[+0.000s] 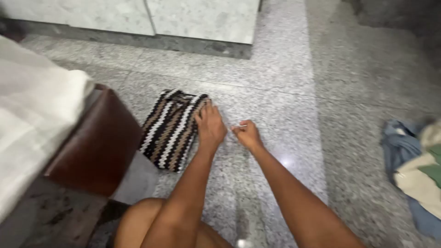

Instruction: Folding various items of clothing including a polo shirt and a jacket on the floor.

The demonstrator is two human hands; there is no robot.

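A folded knit cloth (169,127) with black, white and tan zigzag stripes lies on the grey speckled stone floor (285,82). My left hand (209,125) rests flat on its right edge, fingers spread over the fabric. Just to the right, my right hand (246,133) hovers low over the floor with fingers curled together; I cannot tell if it pinches anything. Both forearms reach forward from the bottom of the view, above my bent knee (138,225).
A dark brown leather bed frame corner (98,147) with white bedding (32,119) stands at the left. A pile of blue, cream and green clothes (415,170) lies at the right edge. A pale stone wall base (138,18) runs along the back.
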